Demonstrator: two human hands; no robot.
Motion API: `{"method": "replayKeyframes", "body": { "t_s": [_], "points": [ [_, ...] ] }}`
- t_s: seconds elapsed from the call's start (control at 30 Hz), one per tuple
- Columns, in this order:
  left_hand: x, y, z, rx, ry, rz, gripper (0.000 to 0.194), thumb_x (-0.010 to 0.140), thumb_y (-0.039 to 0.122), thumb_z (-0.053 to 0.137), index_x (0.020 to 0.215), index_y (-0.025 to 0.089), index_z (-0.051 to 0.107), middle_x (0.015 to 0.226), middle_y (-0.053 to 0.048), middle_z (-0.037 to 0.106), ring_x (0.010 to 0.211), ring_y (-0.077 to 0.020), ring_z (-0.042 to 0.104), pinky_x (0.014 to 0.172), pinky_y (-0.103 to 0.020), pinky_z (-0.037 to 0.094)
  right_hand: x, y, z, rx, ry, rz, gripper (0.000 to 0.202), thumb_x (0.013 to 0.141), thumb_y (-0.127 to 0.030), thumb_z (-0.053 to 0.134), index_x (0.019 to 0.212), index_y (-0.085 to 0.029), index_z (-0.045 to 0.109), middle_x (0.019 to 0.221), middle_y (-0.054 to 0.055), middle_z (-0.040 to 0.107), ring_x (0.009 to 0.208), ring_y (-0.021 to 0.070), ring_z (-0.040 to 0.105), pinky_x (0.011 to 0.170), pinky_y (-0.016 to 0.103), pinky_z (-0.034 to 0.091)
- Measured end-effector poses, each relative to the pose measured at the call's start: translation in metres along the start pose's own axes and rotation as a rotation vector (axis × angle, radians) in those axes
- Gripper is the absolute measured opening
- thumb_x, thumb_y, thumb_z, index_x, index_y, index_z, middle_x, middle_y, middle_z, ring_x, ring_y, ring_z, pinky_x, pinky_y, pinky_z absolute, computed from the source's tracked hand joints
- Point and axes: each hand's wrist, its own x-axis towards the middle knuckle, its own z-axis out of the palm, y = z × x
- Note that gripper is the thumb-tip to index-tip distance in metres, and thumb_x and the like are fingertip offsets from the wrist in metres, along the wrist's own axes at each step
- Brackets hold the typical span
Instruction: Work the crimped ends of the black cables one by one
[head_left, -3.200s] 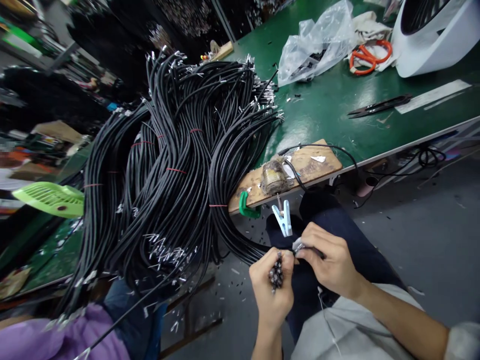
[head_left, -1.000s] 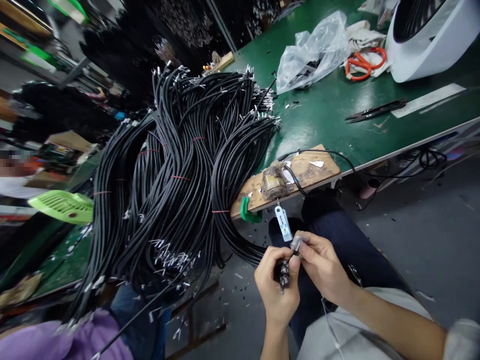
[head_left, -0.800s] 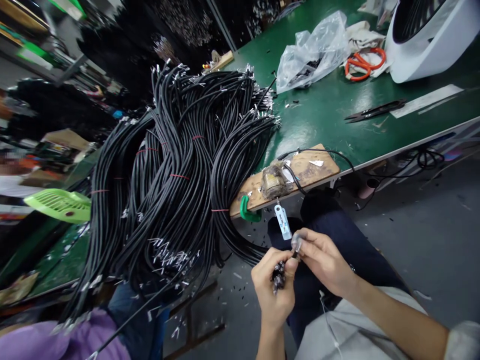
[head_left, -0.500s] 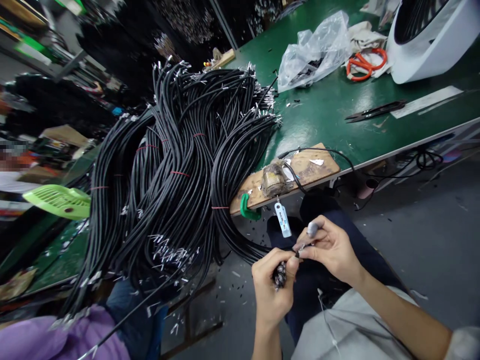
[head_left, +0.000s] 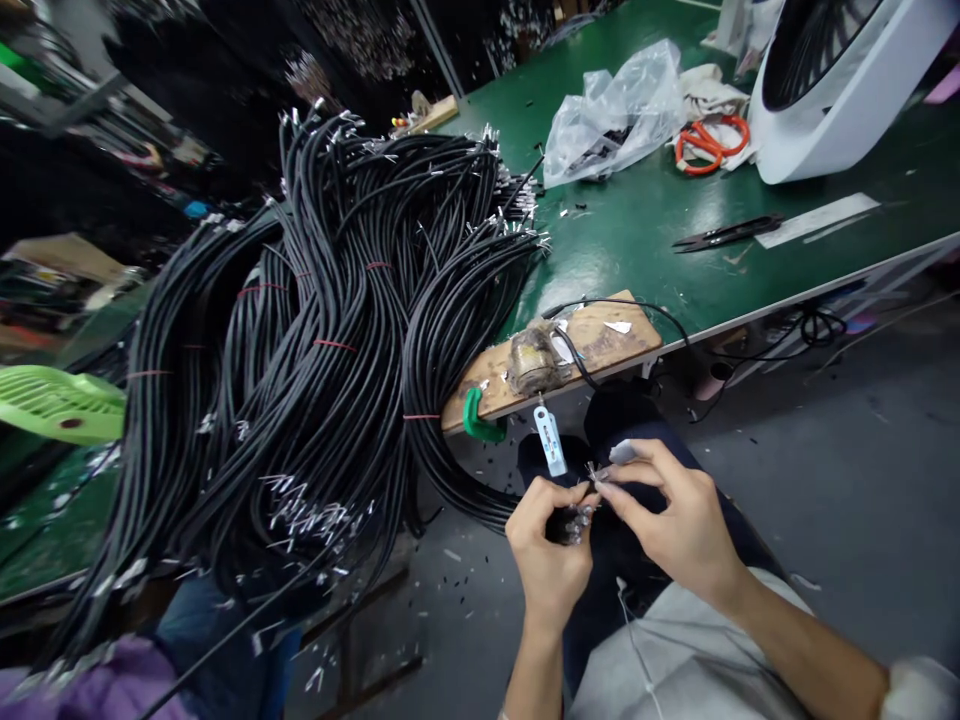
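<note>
My left hand (head_left: 551,545) is wrapped round the end of a bundle of black cables (head_left: 469,490), whose silvery tips (head_left: 579,524) stick out past its fingers. My right hand (head_left: 667,500), with a grey cover on one fingertip, pinches the fine wires (head_left: 594,472) at one cable end, close beside the left thumb. From there the bundle curves up to the left, tied with a red band (head_left: 421,417). Just above the hands, a light blue clip (head_left: 550,441) hangs from a small motor (head_left: 534,360) on a wooden board (head_left: 607,335).
Large bundles of black cables (head_left: 337,300) cover the left of the green table (head_left: 615,240). A green clamp (head_left: 480,418) grips the board's edge. Farther right lie a plastic bag (head_left: 615,110), orange-handled scissors (head_left: 711,145), dark snips (head_left: 727,233) and a white fan (head_left: 825,110).
My right fingers have spread the fine wires upward at the cable end, and more silvery tips show at my left hand. The view has shifted, so the table things appear farther left.
</note>
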Motion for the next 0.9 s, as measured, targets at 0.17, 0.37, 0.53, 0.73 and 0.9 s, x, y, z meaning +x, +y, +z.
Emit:
{"method": "replayKeyframes", "body": {
  "t_s": [0.17, 0.37, 0.53, 0.73, 0.9],
  "points": [
    [-0.002, -0.005, 0.007, 0.048, -0.017, -0.019, 0.01, 0.074, 0.01, 0.066, 0.067, 0.017, 0.063, 0.061, 0.001, 0.06, 0.054, -0.0128, 0.056, 0.053, -0.022, 0.042, 0.002, 0.003, 0.006, -0.1, 0.04, -0.07, 0.018, 0.083, -0.013, 0.056, 0.098, -0.022, 0.056, 0.074, 0.001, 0.074, 0.068, 0.0191, 0.073, 0.066, 0.027, 0.056],
    [-0.002, 0.002, 0.004, 0.056, -0.048, -0.071, 0.007, 0.072, 0.01, 0.063, 0.073, 0.017, 0.067, 0.063, 0.0, 0.062, 0.055, -0.0144, 0.058, 0.053, -0.022, 0.042, -0.004, 0.011, 0.021, -0.143, 0.25, -0.157, 0.024, 0.075, -0.011, 0.059, 0.096, -0.021, 0.059, 0.068, 0.001, 0.071, 0.065, 0.0206, 0.069, 0.073, 0.033, 0.055],
    [-0.002, 0.011, -0.011, 0.01, -0.137, -0.089, 0.011, 0.084, 0.017, 0.059, 0.074, 0.017, 0.064, 0.066, -0.001, 0.062, 0.057, -0.0132, 0.057, 0.055, -0.022, 0.041, 0.004, 0.018, 0.021, 0.502, 0.009, 0.257, 0.019, 0.072, -0.019, 0.069, 0.087, -0.021, 0.058, 0.066, -0.001, 0.067, 0.062, 0.0164, 0.066, 0.065, 0.028, 0.054],
    [-0.001, 0.015, -0.018, -0.01, -0.215, -0.089, 0.023, 0.09, 0.021, 0.054, 0.068, 0.016, 0.061, 0.06, 0.0, 0.058, 0.052, -0.0109, 0.053, 0.052, -0.022, 0.036, 0.016, 0.017, 0.013, 1.001, -0.253, 0.36, 0.026, 0.074, -0.025, 0.072, 0.094, -0.02, 0.056, 0.09, 0.006, 0.073, 0.082, 0.0165, 0.068, 0.075, 0.029, 0.054],
    [-0.001, 0.017, -0.019, -0.02, -0.185, -0.095, 0.022, 0.089, 0.02, 0.054, 0.068, 0.016, 0.062, 0.059, 0.001, 0.059, 0.052, -0.0099, 0.053, 0.052, -0.021, 0.037, 0.012, 0.011, 0.013, 0.831, -0.201, 0.366, 0.032, 0.065, -0.021, 0.082, 0.08, -0.019, 0.054, 0.069, 0.001, 0.073, 0.065, 0.0174, 0.072, 0.062, 0.026, 0.058]
  ]
}}
